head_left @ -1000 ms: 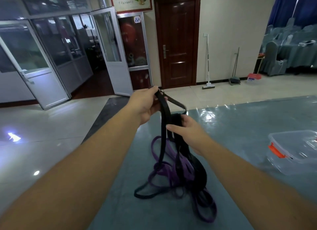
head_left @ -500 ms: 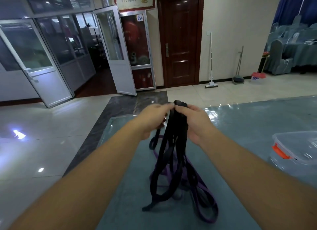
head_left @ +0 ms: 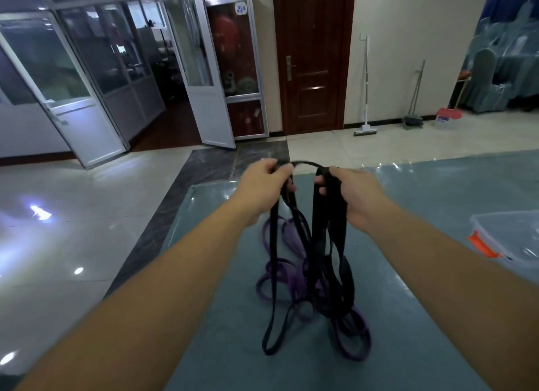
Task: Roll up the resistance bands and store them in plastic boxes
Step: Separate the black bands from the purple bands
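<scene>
Two hands raised above the table (head_left: 437, 192), near its far edge: left hand (head_left: 264, 188) with fingers curled round one end of the black band (head_left: 316, 245), right hand (head_left: 354, 194) just beside it, fingers and thumb wrapped round the same band, a short arch of band spanning between them. Black band's loops hang from both hands down to the table, their lower ends resting among the purple bands (head_left: 280, 277) heaped there. One clear plastic box (head_left: 513, 242) with orange latch stands at the table's right edge, well apart from the bands.
</scene>
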The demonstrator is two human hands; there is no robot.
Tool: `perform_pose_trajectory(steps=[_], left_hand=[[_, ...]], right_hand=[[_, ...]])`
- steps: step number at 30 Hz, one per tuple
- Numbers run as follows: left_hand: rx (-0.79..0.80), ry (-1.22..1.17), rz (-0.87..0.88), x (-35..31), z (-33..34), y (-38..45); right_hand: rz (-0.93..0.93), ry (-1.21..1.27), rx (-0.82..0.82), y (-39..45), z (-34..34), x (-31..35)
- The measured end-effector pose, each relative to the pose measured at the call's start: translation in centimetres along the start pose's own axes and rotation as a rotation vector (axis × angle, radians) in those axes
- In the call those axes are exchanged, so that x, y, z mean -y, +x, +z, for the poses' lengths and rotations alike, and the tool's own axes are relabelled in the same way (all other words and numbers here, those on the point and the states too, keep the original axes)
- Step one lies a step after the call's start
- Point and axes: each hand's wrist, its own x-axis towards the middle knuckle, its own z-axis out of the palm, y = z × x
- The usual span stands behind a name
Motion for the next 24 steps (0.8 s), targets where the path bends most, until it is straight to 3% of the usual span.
perform_pose_trajectory(steps=[5, 9, 12, 18, 24], left_hand=[[-0.183, -0.131, -0.031, -3.3, -2.4, 2.6], [-0.274, -0.058, -0.019, -4.7, -3.9, 4.1], [-0.304, -0.091, -0.028, -5.6, -4.7, 4.6], [-0.096, -0.380, -0.224, -8.5, -3.9, 3.4], [0.044, -0.292, -0.277, -10.4, -0.9, 2.5]], right_hand=[[0.015, -0.238, -0.065, 0.8, -3.3, -0.2], [0.023, -0.409, -0.121, 1.1, -5.8, -0.7], [0.054, -0.407, -0.158, 1.7, -7.3, -1.0], [0.000, -0.258, -0.069, 1.5, -6.7, 0.5], [-0.140, -0.175, 0.079, 0.9, -4.6, 3.3]])
